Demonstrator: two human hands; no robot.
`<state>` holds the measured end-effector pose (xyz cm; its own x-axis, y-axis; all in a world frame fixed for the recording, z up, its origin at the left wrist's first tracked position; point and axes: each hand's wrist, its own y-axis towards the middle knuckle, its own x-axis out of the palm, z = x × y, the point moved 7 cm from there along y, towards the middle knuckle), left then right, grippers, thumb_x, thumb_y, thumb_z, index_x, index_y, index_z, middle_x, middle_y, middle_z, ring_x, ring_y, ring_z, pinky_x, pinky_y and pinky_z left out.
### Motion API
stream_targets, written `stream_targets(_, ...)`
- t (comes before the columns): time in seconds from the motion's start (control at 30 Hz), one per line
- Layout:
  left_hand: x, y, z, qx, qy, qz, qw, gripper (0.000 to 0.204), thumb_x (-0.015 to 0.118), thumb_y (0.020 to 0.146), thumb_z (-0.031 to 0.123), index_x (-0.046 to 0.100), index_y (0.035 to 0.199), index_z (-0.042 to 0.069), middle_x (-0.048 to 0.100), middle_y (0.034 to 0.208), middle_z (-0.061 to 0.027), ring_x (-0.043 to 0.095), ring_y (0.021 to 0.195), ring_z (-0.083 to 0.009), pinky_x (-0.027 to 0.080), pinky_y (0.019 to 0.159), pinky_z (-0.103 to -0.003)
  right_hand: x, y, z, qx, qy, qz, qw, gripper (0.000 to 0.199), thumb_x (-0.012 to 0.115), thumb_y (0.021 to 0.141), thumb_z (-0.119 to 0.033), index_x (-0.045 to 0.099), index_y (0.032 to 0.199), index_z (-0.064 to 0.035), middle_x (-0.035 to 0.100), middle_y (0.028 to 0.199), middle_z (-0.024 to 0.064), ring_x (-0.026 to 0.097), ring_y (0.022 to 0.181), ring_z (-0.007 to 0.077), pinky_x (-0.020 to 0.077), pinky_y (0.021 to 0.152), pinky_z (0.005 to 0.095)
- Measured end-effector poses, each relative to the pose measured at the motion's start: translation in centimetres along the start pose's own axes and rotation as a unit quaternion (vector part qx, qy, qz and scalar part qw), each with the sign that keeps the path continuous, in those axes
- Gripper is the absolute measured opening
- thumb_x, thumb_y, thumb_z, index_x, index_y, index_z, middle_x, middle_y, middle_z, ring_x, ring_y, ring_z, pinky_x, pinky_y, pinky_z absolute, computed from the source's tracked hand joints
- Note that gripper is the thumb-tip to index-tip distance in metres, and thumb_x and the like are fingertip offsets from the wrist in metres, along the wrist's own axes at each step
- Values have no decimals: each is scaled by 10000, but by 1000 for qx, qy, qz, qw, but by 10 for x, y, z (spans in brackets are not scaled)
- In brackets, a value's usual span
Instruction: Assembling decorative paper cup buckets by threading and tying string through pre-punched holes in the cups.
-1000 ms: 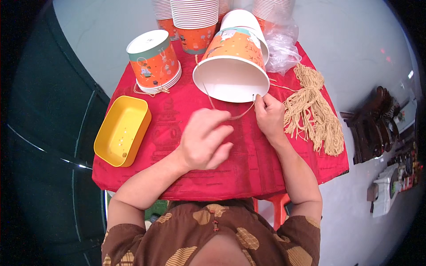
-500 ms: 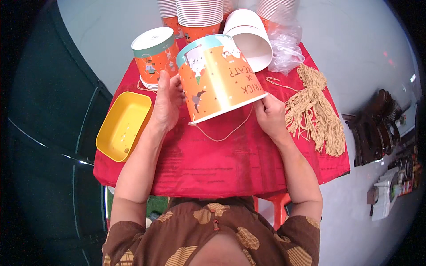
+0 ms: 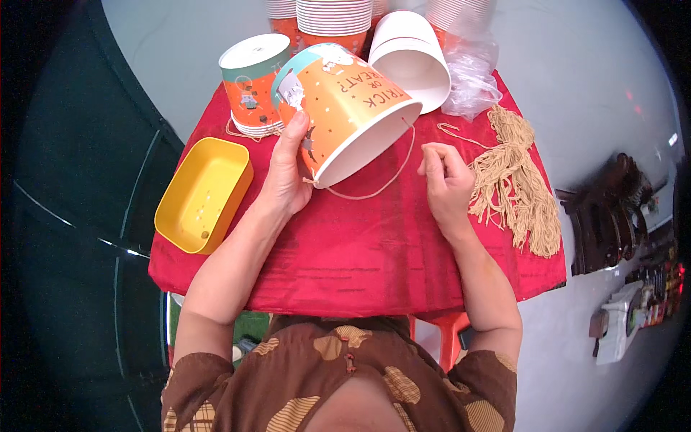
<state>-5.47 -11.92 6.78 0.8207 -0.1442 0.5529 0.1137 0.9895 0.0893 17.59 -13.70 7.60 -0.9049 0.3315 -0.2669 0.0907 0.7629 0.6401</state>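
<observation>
An orange paper bucket [image 3: 353, 108] with a teal band and Halloween pictures is tilted in my left hand [image 3: 288, 169]. My left thumb lies on its printed side, and the other fingers are hidden behind it. Its white open rim faces down and to the right. A thin beige cord [image 3: 374, 194] hangs in a loop across the mouth, knotted at the left side and reaching a hole at the right. My right hand [image 3: 448, 183] is just right of the bucket, apart from it, with fingers curled closed and nothing visible in them.
On the red cloth [image 3: 345, 281] stand an upside-down bucket stack [image 3: 248, 90], a yellow tray [image 3: 241, 183] with small bits inside, and white-lined buckets [image 3: 417, 72] lying sideways. Tall bucket stacks [image 3: 333, 21], a clear plastic bag [image 3: 471, 86] and a beige cord bundle [image 3: 515, 180] are farther round.
My right hand has let go of the bucket's rim and closed beside it. My left hand now grips the bucket's side, and the bucket has tipped so its mouth shows.
</observation>
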Motion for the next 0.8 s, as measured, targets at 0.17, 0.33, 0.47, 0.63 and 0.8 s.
stream_targets(0.17,-5,4,-13,42,-20,7,999,719,625,896,463,345,1394,26,539,1290,-110,575,1149,-183,497,956,-340,30,-20,-48,-170,29,-94,981,110,648,851,19,651,961,14,641,801,101,618,655,148,480,594,257)
stream_targets(0.33,-7,2,-25,62,-19,4,998,677,690,865,415,370,1313,21,538,1215,-101,563,1104,-177,485,951,-357,52,-41,-61,-152,62,-146,976,255,732,761,26,648,999,-8,579,739,86,553,577,153,433,509,269)
stream_targets(0.47,4,-4,-27,86,8,10,996,712,713,844,418,353,1302,10,518,1211,-121,549,1096,-185,478,942,-350,56,-42,-64,-125,69,-170,975,197,725,786,-26,634,959,-9,631,881,122,649,631,213,523,552,320)
stream_targets(0.63,5,-5,-34,83,22,5,996,725,720,834,424,349,1298,7,512,1209,-129,545,1098,-186,475,943,-353,58,-48,-60,-145,81,-141,976,146,714,792,-34,632,912,-26,628,831,120,640,625,246,512,539,343)
stream_targets(0.8,10,-8,-36,85,27,12,996,752,730,823,436,337,1296,3,511,1204,-134,545,1093,-190,476,941,-352,53,-48,-67,-174,50,-119,976,109,687,784,0,599,842,-29,601,744,118,617,595,280,491,503,369)
